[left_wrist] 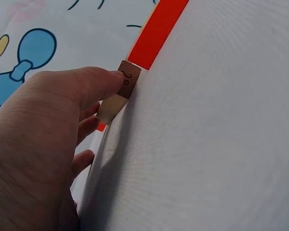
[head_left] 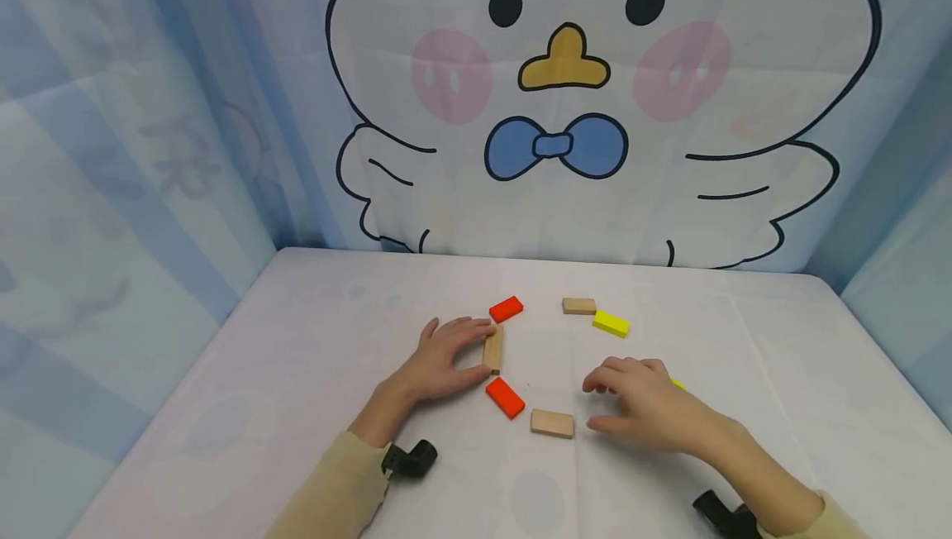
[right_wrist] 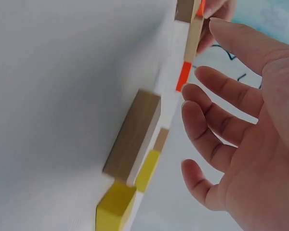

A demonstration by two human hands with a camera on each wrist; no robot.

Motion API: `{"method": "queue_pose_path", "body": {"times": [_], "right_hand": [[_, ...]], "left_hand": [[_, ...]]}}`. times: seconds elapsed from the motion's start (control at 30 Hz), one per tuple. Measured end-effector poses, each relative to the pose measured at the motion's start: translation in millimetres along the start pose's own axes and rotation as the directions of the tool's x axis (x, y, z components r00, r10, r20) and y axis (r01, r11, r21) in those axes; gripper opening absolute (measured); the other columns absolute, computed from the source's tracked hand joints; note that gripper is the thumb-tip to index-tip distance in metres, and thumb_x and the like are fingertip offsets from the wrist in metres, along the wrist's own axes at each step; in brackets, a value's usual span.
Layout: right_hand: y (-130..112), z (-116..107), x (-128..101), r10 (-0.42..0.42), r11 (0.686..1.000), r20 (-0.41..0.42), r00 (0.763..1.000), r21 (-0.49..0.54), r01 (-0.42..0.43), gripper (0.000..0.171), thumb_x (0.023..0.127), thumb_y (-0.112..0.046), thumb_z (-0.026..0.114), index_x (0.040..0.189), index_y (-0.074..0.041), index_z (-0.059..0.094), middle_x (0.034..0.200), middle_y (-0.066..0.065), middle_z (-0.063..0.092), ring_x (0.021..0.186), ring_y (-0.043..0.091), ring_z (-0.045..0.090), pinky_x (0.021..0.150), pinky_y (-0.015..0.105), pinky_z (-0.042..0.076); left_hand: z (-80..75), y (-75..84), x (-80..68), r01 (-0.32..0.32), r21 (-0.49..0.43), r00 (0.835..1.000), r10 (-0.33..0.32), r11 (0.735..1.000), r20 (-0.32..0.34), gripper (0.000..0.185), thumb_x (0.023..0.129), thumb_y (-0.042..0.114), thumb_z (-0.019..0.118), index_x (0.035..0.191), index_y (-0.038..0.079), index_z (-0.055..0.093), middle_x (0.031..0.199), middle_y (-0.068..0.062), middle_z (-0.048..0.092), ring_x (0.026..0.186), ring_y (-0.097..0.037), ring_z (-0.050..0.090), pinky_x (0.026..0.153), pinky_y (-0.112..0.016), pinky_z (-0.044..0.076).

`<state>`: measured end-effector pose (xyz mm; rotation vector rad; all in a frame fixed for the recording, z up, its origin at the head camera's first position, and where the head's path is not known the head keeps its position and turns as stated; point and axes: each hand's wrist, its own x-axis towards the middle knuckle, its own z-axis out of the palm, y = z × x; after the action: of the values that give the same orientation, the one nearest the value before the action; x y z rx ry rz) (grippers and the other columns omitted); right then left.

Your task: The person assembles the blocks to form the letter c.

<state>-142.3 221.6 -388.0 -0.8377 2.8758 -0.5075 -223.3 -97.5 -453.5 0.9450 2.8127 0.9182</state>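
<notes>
My left hand pinches a wooden block between thumb and fingers, at its near and far ends. In the left wrist view, the thumb presses the end of this wooden block, which bears a dark mark. Red blocks lie beyond each end: one far, one near. My right hand hovers with fingers loosely bent and holds nothing. Under it, the right wrist view shows a wooden block and a yellow block; the hand mostly hides these in the head view.
Another wooden block lies at the front, between the hands. Farther back, a wooden block meets a yellow block at its corner. The blocks form a rough ring on the white tablecloth. A printed curtain hangs behind.
</notes>
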Motion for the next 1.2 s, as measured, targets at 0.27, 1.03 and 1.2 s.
{"method": "queue_pose_path", "body": {"times": [0.27, 1.03, 1.2], "right_hand": [[23, -11, -20, 0.035, 0.999, 0.006, 0.999, 0.0, -0.035, 0.031, 0.081, -0.029, 0.085, 0.107, -0.024, 0.07, 0.105, -0.015, 0.061, 0.103, 0.018, 0.058, 0.09, 0.058, 0.038], [36, -6, -18, -0.001, 1.0, 0.005, 1.0, -0.013, 0.001, 0.028, 0.081, -0.015, 0.085, 0.101, -0.029, 0.071, 0.101, -0.021, 0.063, 0.102, 0.017, 0.054, 0.089, 0.059, 0.034], [25, -6, -11, -0.09, 0.996, 0.015, 0.996, -0.003, 0.09, 0.029, 0.082, -0.012, 0.083, 0.102, -0.03, 0.071, 0.103, -0.021, 0.062, 0.103, 0.018, 0.054, 0.088, 0.058, 0.034]], "left_hand": [[-0.6, 0.3, 0.6, 0.003, -0.001, 1.0, -0.003, 1.0, 0.007, 0.06, 0.093, 0.038, 0.066, 0.148, 0.019, 0.053, 0.152, -0.002, 0.049, 0.145, -0.03, 0.033, 0.115, -0.065, 0.003], [0.6, -1.5, 1.3, 0.01, 0.015, 1.0, -0.01, 1.0, 0.011, 0.06, 0.094, 0.039, 0.066, 0.148, 0.019, 0.053, 0.152, -0.002, 0.049, 0.144, -0.028, 0.034, 0.115, -0.065, 0.004], [0.8, -2.1, 1.4, 0.017, 0.012, 1.0, -0.017, 1.0, 0.016, 0.06, 0.093, 0.039, 0.066, 0.148, 0.019, 0.053, 0.152, -0.002, 0.048, 0.144, -0.028, 0.033, 0.115, -0.065, 0.004]]}}
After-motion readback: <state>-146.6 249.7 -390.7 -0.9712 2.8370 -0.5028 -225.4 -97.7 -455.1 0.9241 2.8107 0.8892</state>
